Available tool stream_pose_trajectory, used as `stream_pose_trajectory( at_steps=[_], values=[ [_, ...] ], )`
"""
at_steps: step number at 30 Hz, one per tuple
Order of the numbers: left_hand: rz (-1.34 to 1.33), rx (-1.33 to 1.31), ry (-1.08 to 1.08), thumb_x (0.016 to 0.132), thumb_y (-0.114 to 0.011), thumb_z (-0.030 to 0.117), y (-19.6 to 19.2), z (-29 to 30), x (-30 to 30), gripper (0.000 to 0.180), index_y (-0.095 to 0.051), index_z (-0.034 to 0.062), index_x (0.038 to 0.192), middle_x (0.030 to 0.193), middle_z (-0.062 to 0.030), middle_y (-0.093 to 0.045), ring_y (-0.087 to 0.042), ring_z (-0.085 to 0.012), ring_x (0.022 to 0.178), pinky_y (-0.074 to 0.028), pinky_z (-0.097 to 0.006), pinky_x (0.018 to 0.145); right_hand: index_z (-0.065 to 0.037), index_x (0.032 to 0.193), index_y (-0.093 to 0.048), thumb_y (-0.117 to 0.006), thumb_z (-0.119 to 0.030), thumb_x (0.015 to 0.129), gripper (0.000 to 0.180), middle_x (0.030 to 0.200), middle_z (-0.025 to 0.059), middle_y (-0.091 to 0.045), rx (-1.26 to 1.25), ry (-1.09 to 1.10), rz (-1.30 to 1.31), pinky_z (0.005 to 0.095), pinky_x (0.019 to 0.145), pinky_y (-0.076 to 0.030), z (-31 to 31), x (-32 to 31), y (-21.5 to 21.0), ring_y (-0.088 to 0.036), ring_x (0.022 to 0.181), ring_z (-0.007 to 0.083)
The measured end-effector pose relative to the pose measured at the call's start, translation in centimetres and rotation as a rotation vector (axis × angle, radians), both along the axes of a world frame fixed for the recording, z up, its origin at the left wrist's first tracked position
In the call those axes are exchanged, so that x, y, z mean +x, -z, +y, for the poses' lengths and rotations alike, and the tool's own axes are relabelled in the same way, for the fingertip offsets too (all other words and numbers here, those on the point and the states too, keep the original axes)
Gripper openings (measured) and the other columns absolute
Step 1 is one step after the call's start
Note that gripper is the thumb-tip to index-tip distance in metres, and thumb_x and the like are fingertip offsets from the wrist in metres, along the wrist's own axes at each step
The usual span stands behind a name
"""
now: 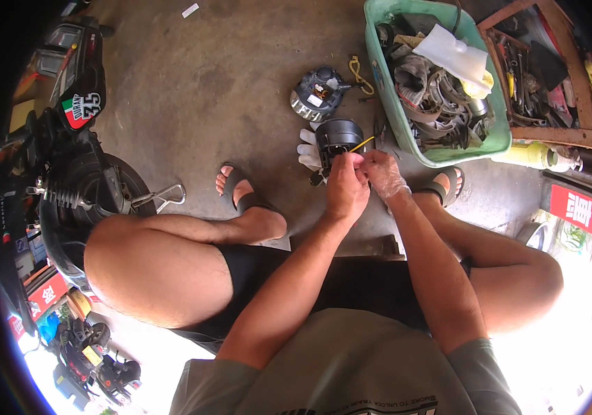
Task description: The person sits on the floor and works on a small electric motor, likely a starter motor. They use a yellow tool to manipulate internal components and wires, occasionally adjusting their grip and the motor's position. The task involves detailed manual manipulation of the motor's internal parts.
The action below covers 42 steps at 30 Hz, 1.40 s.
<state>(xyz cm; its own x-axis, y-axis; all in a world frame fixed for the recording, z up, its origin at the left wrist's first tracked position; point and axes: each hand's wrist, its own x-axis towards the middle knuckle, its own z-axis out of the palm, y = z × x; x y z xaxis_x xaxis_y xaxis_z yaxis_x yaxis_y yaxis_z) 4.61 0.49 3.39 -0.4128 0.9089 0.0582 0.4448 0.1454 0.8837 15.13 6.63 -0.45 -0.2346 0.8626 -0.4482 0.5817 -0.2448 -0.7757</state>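
Between my feet stands a black round motor-like housing (339, 133), its near side partly covered by my fingers. My left hand (346, 188) is closed at its near edge, with thumb and fingertips pinched together. Right beside it, my right hand (384, 174) is also pinched, its fingertips meeting those of the left. A thin yellow strip (362, 144), perhaps a wire, sticks up just beyond the fingertips. What the fingers grip is too small to make out. A white work glove (307, 149) lies under the housing's left side.
Farther off lies a second round black part (319, 94) with a silver rim and a yellow cable (356, 75). A green tub (441, 158) of used metal parts stands at right, near a wooden tool rack (572, 135). A motorcycle wheel (113, 190) is at left.
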Motion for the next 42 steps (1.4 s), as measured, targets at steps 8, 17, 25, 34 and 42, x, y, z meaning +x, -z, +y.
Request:
stream_pose_trajectory(
  at_steps=[8, 17, 25, 34, 42],
  values=[
    [-0.138, -0.304, -0.057, 0.078, -0.068, 0.006, -0.1, 0.1, -0.5, 0.021, -0.056, 0.0022, 0.094, 0.083, -0.0125, -0.065, -0.064, -0.0294, 0.076, -0.051, -0.037, 0.071, -0.003, 0.087, -0.07, -0.059, -0.023, 0.08, 0.023, 0.071, 0.0109, -0.066, -0.163, 0.002, 0.097, 0.0321, 0.064, -0.051, -0.1, -0.3, -1.4, -0.064, 0.067, 0.0186],
    [-0.639, -0.559, -0.21, 0.08, -0.07, 0.009, 1.1, 0.3, -1.3, 0.014, -0.064, 0.0009, 0.09, 0.077, -0.0086, -0.068, -0.066, -0.0163, 0.068, -0.053, -0.031, 0.064, -0.002, 0.087, -0.068, -0.06, -0.021, 0.081, 0.022, 0.069, 0.0105, -0.065, -0.214, -0.03, 0.178, 0.0315, 0.057, -0.051, -0.3, -0.1, -0.3, -0.062, 0.059, 0.0167],
    [-0.235, -0.449, -0.057, 0.081, -0.07, 0.01, 3.7, -0.6, -1.4, 0.012, -0.065, 0.0013, 0.088, 0.076, -0.0085, -0.068, -0.065, -0.0159, 0.065, -0.053, -0.031, 0.062, -0.002, 0.083, -0.067, -0.056, -0.011, 0.08, 0.015, 0.076, 0.009, -0.064, 0.603, -0.828, -0.339, 0.0329, 0.059, -0.052, 0.6, 0.8, 1.8, -0.064, 0.063, 0.0193],
    [-0.366, -0.449, -0.1, 0.082, -0.068, 0.013, 1.6, -0.1, -1.4, 0.014, -0.065, 0.0011, 0.088, 0.074, -0.0085, -0.068, -0.065, -0.0158, 0.065, -0.052, -0.031, 0.062, 0.001, 0.08, -0.067, -0.059, -0.02, 0.08, 0.022, 0.065, 0.0068, -0.06, -0.184, 0.238, 0.254, 0.028, 0.053, -0.048, 0.8, 0.9, -1.8, -0.058, 0.053, 0.0148],
    [-0.28, -0.395, -0.148, 0.083, -0.068, 0.015, 3.1, -0.3, -1.3, 0.015, -0.065, 0.0015, 0.088, 0.072, -0.0082, -0.068, -0.064, -0.0164, 0.064, -0.051, -0.031, 0.062, -0.004, 0.091, -0.069, -0.058, -0.013, 0.078, 0.019, 0.072, 0.0129, -0.067, -0.267, 0.202, -0.1, 0.0325, 0.06, -0.051, 1.3, 3.5, -0.6, -0.065, 0.063, 0.0225]
  ],
)
